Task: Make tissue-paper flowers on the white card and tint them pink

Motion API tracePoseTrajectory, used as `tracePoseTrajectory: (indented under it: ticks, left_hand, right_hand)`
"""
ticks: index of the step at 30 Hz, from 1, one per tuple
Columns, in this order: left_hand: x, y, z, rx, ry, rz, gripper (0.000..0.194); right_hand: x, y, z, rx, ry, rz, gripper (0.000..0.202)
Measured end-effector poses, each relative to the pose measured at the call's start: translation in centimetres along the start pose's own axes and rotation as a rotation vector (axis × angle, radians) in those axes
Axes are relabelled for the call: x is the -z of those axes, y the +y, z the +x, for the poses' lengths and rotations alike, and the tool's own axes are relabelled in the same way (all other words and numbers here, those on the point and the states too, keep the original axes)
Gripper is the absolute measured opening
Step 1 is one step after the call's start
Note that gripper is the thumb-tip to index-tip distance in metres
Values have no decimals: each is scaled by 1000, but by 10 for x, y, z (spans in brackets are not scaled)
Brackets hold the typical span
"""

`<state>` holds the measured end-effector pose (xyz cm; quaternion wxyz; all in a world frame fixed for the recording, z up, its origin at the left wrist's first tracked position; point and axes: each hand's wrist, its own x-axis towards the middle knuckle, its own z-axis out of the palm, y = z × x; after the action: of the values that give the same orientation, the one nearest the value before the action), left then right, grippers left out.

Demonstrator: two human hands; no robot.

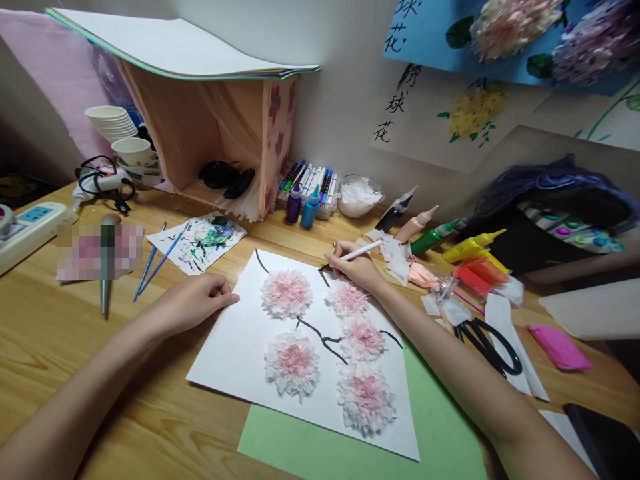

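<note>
A white sheet of paper (pixel 225 353) lies at a slant before me. Several pink-and-white ruffled paper flowers (pixel 293 363) sit on it, with black branch-like lines between and above them. My right hand (pixel 353 267) grips a white marker pen (pixel 363 250); its tip is over the sheet's top edge, beside a short black stroke. My left hand (pixel 197 303) is closed, fingers curled, its thumb pressing the left edge of the sheet. A green sheet (pixel 280 443) lies partly under the white one.
Two blue paintbrushes (pixel 167 257) and a paint-smeared paper (pixel 200 247) lie to the left. Paint bottles (pixel 433 237), paper scraps and black-handled scissors (pixel 487 347) are on the right. A peach box (pixel 280 133), a marker set (pixel 317 187) and a bowl (pixel 360 197) stand behind.
</note>
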<state>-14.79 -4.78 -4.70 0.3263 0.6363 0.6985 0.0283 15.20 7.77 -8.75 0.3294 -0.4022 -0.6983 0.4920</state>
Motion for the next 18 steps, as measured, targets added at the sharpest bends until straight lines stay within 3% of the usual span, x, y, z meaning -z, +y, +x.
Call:
tracePoseTrajectory:
  ticks: [18]
  left_hand:
    - [1, 2, 0, 12, -6, -5, 38]
  right_hand:
    - [1, 0, 0, -8, -10, 15, 38]
